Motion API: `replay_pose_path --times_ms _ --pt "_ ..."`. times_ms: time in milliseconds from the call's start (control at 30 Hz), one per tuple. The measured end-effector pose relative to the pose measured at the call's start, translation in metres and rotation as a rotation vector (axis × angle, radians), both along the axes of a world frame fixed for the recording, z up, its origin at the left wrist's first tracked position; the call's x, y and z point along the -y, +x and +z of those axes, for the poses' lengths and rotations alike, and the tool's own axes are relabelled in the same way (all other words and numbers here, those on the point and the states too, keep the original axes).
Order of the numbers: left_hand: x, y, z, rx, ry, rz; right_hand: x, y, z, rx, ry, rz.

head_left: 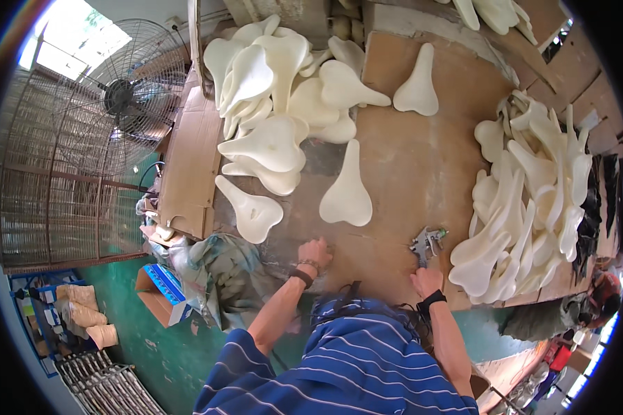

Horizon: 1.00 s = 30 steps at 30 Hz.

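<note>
My right hand [427, 278] is closed round the handle of a metal spray gun [429, 243] at the table's near edge, left of the right-hand pile. My left hand [315, 253] rests on the tabletop with its fingers curled and nothing visible in them. Beyond it lies a single cream foam bicycle saddle pad [347, 192], narrow end pointing away. Another saddle pad [250, 209] sits to its left, at the near edge of a heap of pads [270, 142]. One more pad [417, 84] lies apart at the far side.
A large pile of saddle pads [526, 200] covers the table's right side. Brown cardboard [394, 149] covers the tabletop. To the left are a big wire-guard fan [121, 97], a bunched grey-green cloth [225, 266] and a blue-and-brown carton [165, 294] over a green floor.
</note>
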<state>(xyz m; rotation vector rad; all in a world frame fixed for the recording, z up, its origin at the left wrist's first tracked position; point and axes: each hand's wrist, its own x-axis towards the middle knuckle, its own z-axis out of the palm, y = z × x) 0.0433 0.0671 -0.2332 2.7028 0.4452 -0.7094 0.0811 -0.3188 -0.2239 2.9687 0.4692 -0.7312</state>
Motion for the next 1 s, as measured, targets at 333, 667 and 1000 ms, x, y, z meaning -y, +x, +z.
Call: replay_pose_path --times_ms 333,667,1000 --pt "-0.007 0.021 0.010 0.357 -0.396 0.424 0.006 0.008 0.005 0.082 0.158 -0.360" --pt "-0.038 0.105 -0.021 0.352 -0.361 0.370 0.002 0.010 0.006 0.078 0.245 -0.436" --pt "-0.023 0.025 0.090 0.692 -0.794 0.638 0.014 0.006 -0.016 0.128 0.241 -0.399"
